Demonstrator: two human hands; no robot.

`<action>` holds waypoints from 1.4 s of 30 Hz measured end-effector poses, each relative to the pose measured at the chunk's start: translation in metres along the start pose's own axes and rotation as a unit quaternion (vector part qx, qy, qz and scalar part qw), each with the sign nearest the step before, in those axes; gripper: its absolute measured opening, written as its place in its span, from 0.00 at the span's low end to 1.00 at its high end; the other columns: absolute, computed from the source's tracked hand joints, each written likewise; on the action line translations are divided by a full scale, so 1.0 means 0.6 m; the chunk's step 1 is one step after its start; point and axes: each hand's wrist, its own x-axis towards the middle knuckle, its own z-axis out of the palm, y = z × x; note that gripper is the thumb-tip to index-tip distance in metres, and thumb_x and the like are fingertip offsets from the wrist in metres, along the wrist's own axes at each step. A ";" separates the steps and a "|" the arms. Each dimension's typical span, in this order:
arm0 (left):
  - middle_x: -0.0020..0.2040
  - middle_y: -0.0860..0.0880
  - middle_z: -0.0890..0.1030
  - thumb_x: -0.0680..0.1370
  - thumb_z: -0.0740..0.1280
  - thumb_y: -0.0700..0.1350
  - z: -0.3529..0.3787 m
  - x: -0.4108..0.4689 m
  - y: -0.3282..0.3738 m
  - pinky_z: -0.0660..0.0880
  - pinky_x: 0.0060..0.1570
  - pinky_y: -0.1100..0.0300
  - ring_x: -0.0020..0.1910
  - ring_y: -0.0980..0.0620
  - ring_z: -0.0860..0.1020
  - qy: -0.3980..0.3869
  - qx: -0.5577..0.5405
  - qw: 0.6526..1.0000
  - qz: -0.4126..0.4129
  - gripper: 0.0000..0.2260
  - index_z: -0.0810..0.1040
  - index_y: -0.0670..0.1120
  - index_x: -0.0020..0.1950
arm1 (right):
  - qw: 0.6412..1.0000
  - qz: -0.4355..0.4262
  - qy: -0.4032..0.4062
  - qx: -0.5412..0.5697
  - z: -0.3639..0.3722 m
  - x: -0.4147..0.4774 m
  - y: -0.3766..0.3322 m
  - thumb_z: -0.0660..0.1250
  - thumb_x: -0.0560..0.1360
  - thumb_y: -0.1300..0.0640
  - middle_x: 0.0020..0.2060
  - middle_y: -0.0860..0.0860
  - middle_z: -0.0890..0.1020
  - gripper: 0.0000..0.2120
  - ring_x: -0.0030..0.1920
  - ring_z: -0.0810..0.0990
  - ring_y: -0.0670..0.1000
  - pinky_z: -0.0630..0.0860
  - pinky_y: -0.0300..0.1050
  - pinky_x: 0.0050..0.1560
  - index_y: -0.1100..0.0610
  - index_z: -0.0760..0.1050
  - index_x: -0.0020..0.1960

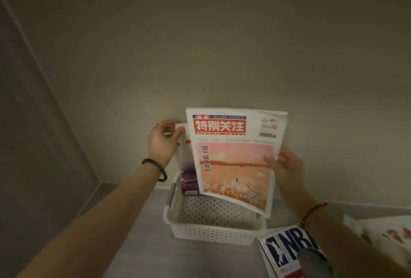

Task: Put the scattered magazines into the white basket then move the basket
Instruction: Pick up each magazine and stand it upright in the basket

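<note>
Right grip point(284, 166) pinches orange magazine point(233, 166); left point(162, 142), purple magazine point(189, 179).

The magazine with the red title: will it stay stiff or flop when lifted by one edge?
Probably floppy: the magazine, held at its right edge by the right hand, curves along its lower edge over the basket. Likely light, since one hand carries it.

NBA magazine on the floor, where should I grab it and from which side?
Probably its bare left edge, from the basket side: the NBA magazine lies flat, and the right forearm covers its right part, so slide fingers under that free edge.
</note>
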 end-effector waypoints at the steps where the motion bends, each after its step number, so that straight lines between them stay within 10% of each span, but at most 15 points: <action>1: 0.48 0.47 0.79 0.74 0.68 0.43 0.002 -0.001 -0.009 0.77 0.38 0.61 0.47 0.49 0.79 0.008 -0.028 0.999 -0.014 0.06 0.75 0.48 0.50 | 1.000 0.015 0.007 -0.003 0.017 0.008 0.021 0.63 0.73 0.66 0.30 0.48 0.83 0.03 0.29 0.83 0.44 0.79 0.36 0.28 0.65 0.72 0.47; 5: 0.52 0.50 0.80 0.76 0.63 0.47 0.008 -0.024 -0.068 0.77 0.51 0.57 0.52 0.51 0.78 -0.041 -0.019 0.999 -0.026 0.11 0.74 0.47 0.57 | 0.995 0.094 0.002 0.017 0.060 0.026 0.092 0.63 0.75 0.60 0.33 0.50 0.85 0.05 0.33 0.84 0.50 0.80 0.41 0.30 0.62 0.72 0.47; 10: 0.43 0.60 0.78 0.70 0.71 0.46 0.025 -0.051 -0.132 0.72 0.30 0.79 0.42 0.64 0.76 -0.056 -0.024 0.996 -0.062 0.13 0.73 0.49 0.53 | 0.983 0.135 0.042 -0.113 0.087 0.045 0.143 0.68 0.72 0.60 0.44 0.57 0.82 0.04 0.43 0.81 0.56 0.79 0.49 0.42 0.59 0.75 0.46; 22: 0.49 0.52 0.78 0.78 0.60 0.45 0.056 -0.045 -0.170 0.78 0.43 0.61 0.47 0.53 0.78 -0.131 0.035 0.988 -0.072 0.06 0.69 0.47 0.54 | 0.972 0.044 0.149 -0.175 0.075 0.048 0.164 0.67 0.72 0.62 0.46 0.52 0.76 0.09 0.45 0.76 0.50 0.73 0.39 0.42 0.58 0.70 0.51; 37: 0.46 0.61 0.77 0.79 0.59 0.41 0.053 -0.040 -0.160 0.74 0.36 0.76 0.44 0.66 0.76 -0.106 -0.035 0.993 -0.048 0.07 0.71 0.50 0.55 | 0.969 -0.029 0.078 -0.232 0.046 0.068 0.113 0.68 0.72 0.58 0.26 0.45 0.77 0.10 0.25 0.77 0.38 0.67 0.22 0.23 0.56 0.74 0.32; 42: 0.51 0.53 0.77 0.80 0.55 0.48 0.056 -0.049 -0.176 0.71 0.42 0.70 0.48 0.56 0.76 -0.152 0.039 0.986 -0.060 0.12 0.71 0.45 0.58 | 0.955 0.035 -0.014 -0.295 0.036 0.060 0.139 0.67 0.73 0.59 0.45 0.52 0.81 0.11 0.40 0.78 0.51 0.71 0.33 0.35 0.61 0.75 0.54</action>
